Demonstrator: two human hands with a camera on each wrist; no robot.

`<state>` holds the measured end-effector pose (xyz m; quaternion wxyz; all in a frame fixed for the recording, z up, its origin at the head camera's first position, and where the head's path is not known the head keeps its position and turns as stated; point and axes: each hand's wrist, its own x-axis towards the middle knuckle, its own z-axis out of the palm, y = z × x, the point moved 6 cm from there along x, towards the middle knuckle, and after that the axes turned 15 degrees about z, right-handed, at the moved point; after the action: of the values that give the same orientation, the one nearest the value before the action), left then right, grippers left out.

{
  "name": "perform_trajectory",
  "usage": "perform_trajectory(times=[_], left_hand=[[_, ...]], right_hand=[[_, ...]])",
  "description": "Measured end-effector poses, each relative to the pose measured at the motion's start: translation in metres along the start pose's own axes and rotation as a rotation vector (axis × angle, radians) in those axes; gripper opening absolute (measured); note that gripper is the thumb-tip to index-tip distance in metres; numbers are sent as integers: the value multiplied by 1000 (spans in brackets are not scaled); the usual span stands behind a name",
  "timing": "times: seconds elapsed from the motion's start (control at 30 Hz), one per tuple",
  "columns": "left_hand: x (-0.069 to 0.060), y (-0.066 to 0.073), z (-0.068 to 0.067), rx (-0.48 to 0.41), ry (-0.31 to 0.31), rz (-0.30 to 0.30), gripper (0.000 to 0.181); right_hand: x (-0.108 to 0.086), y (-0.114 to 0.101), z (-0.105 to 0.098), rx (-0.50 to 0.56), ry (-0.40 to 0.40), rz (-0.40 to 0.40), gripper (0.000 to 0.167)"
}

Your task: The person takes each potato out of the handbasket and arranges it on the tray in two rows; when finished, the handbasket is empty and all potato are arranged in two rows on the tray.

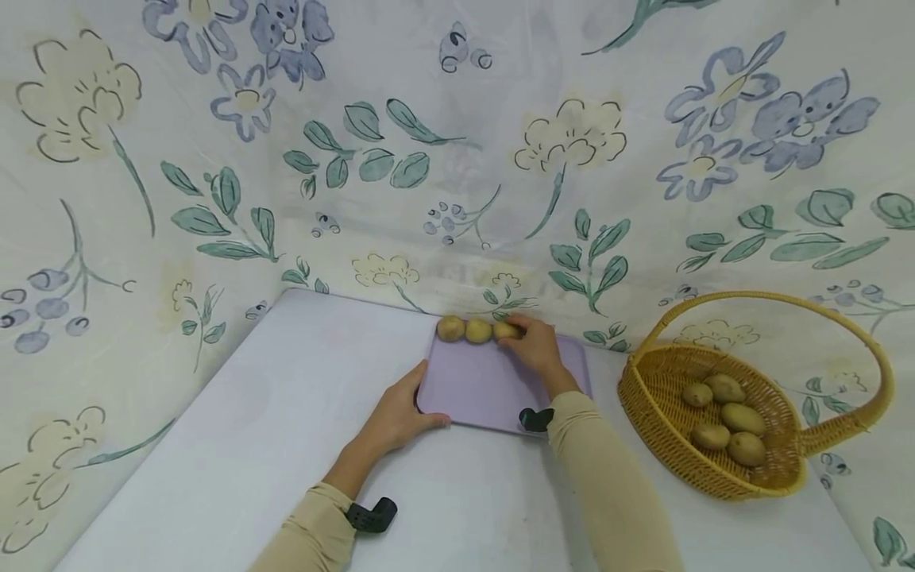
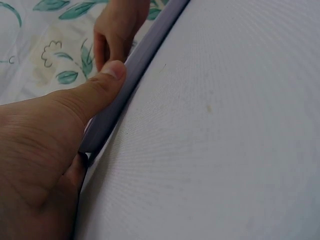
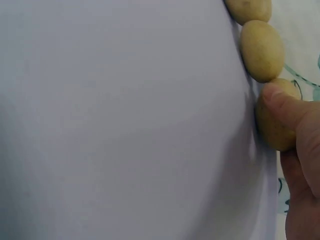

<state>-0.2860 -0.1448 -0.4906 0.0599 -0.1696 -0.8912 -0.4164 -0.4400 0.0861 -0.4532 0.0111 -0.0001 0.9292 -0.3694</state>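
Observation:
A purple tray [image 1: 479, 381] lies on the white table, with a row of potatoes along its far edge. My right hand [image 1: 532, 345] pinches the third potato [image 3: 277, 117] between thumb and fingers, beside the middle potato [image 3: 262, 50]; the leftmost potato [image 1: 451, 328] sits at the tray's far left corner. At the tray's near left corner, my left hand [image 1: 400, 409] grips the rim, its thumb on the near edge and its fingers along the left side. In the left wrist view the left thumb [image 2: 100, 90] rests on the tray rim [image 2: 120, 95].
A wicker basket [image 1: 654, 413] with a tall handle stands on the right side of the table, holding several potatoes [image 1: 743, 419]. Floral cloth [image 1: 486, 183] hangs behind the table and at its sides.

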Motion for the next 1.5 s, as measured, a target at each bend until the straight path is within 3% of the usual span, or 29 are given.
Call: perform_trajectory(times=[0.4,0.6,1.0,1.27,1.5], left_hand=[[4,0,-1,16,0,12,115],[-4,-6,-3,18,10,-6,115],[1,-2,-1,5,12,13,116],[1,-1,-3,7,20,17,116],[-1,-1,-1,-17,29,22,116]], right_hand=[[-2,-4,-4,-4,13,-26,55],[-7,-4,-2,51,15,-51,54],[-12,9,-31,133,-24,13,57],[-33,13,-71,290,-188,-25,50],[-63,25,-124,300,-476,-100,54]])
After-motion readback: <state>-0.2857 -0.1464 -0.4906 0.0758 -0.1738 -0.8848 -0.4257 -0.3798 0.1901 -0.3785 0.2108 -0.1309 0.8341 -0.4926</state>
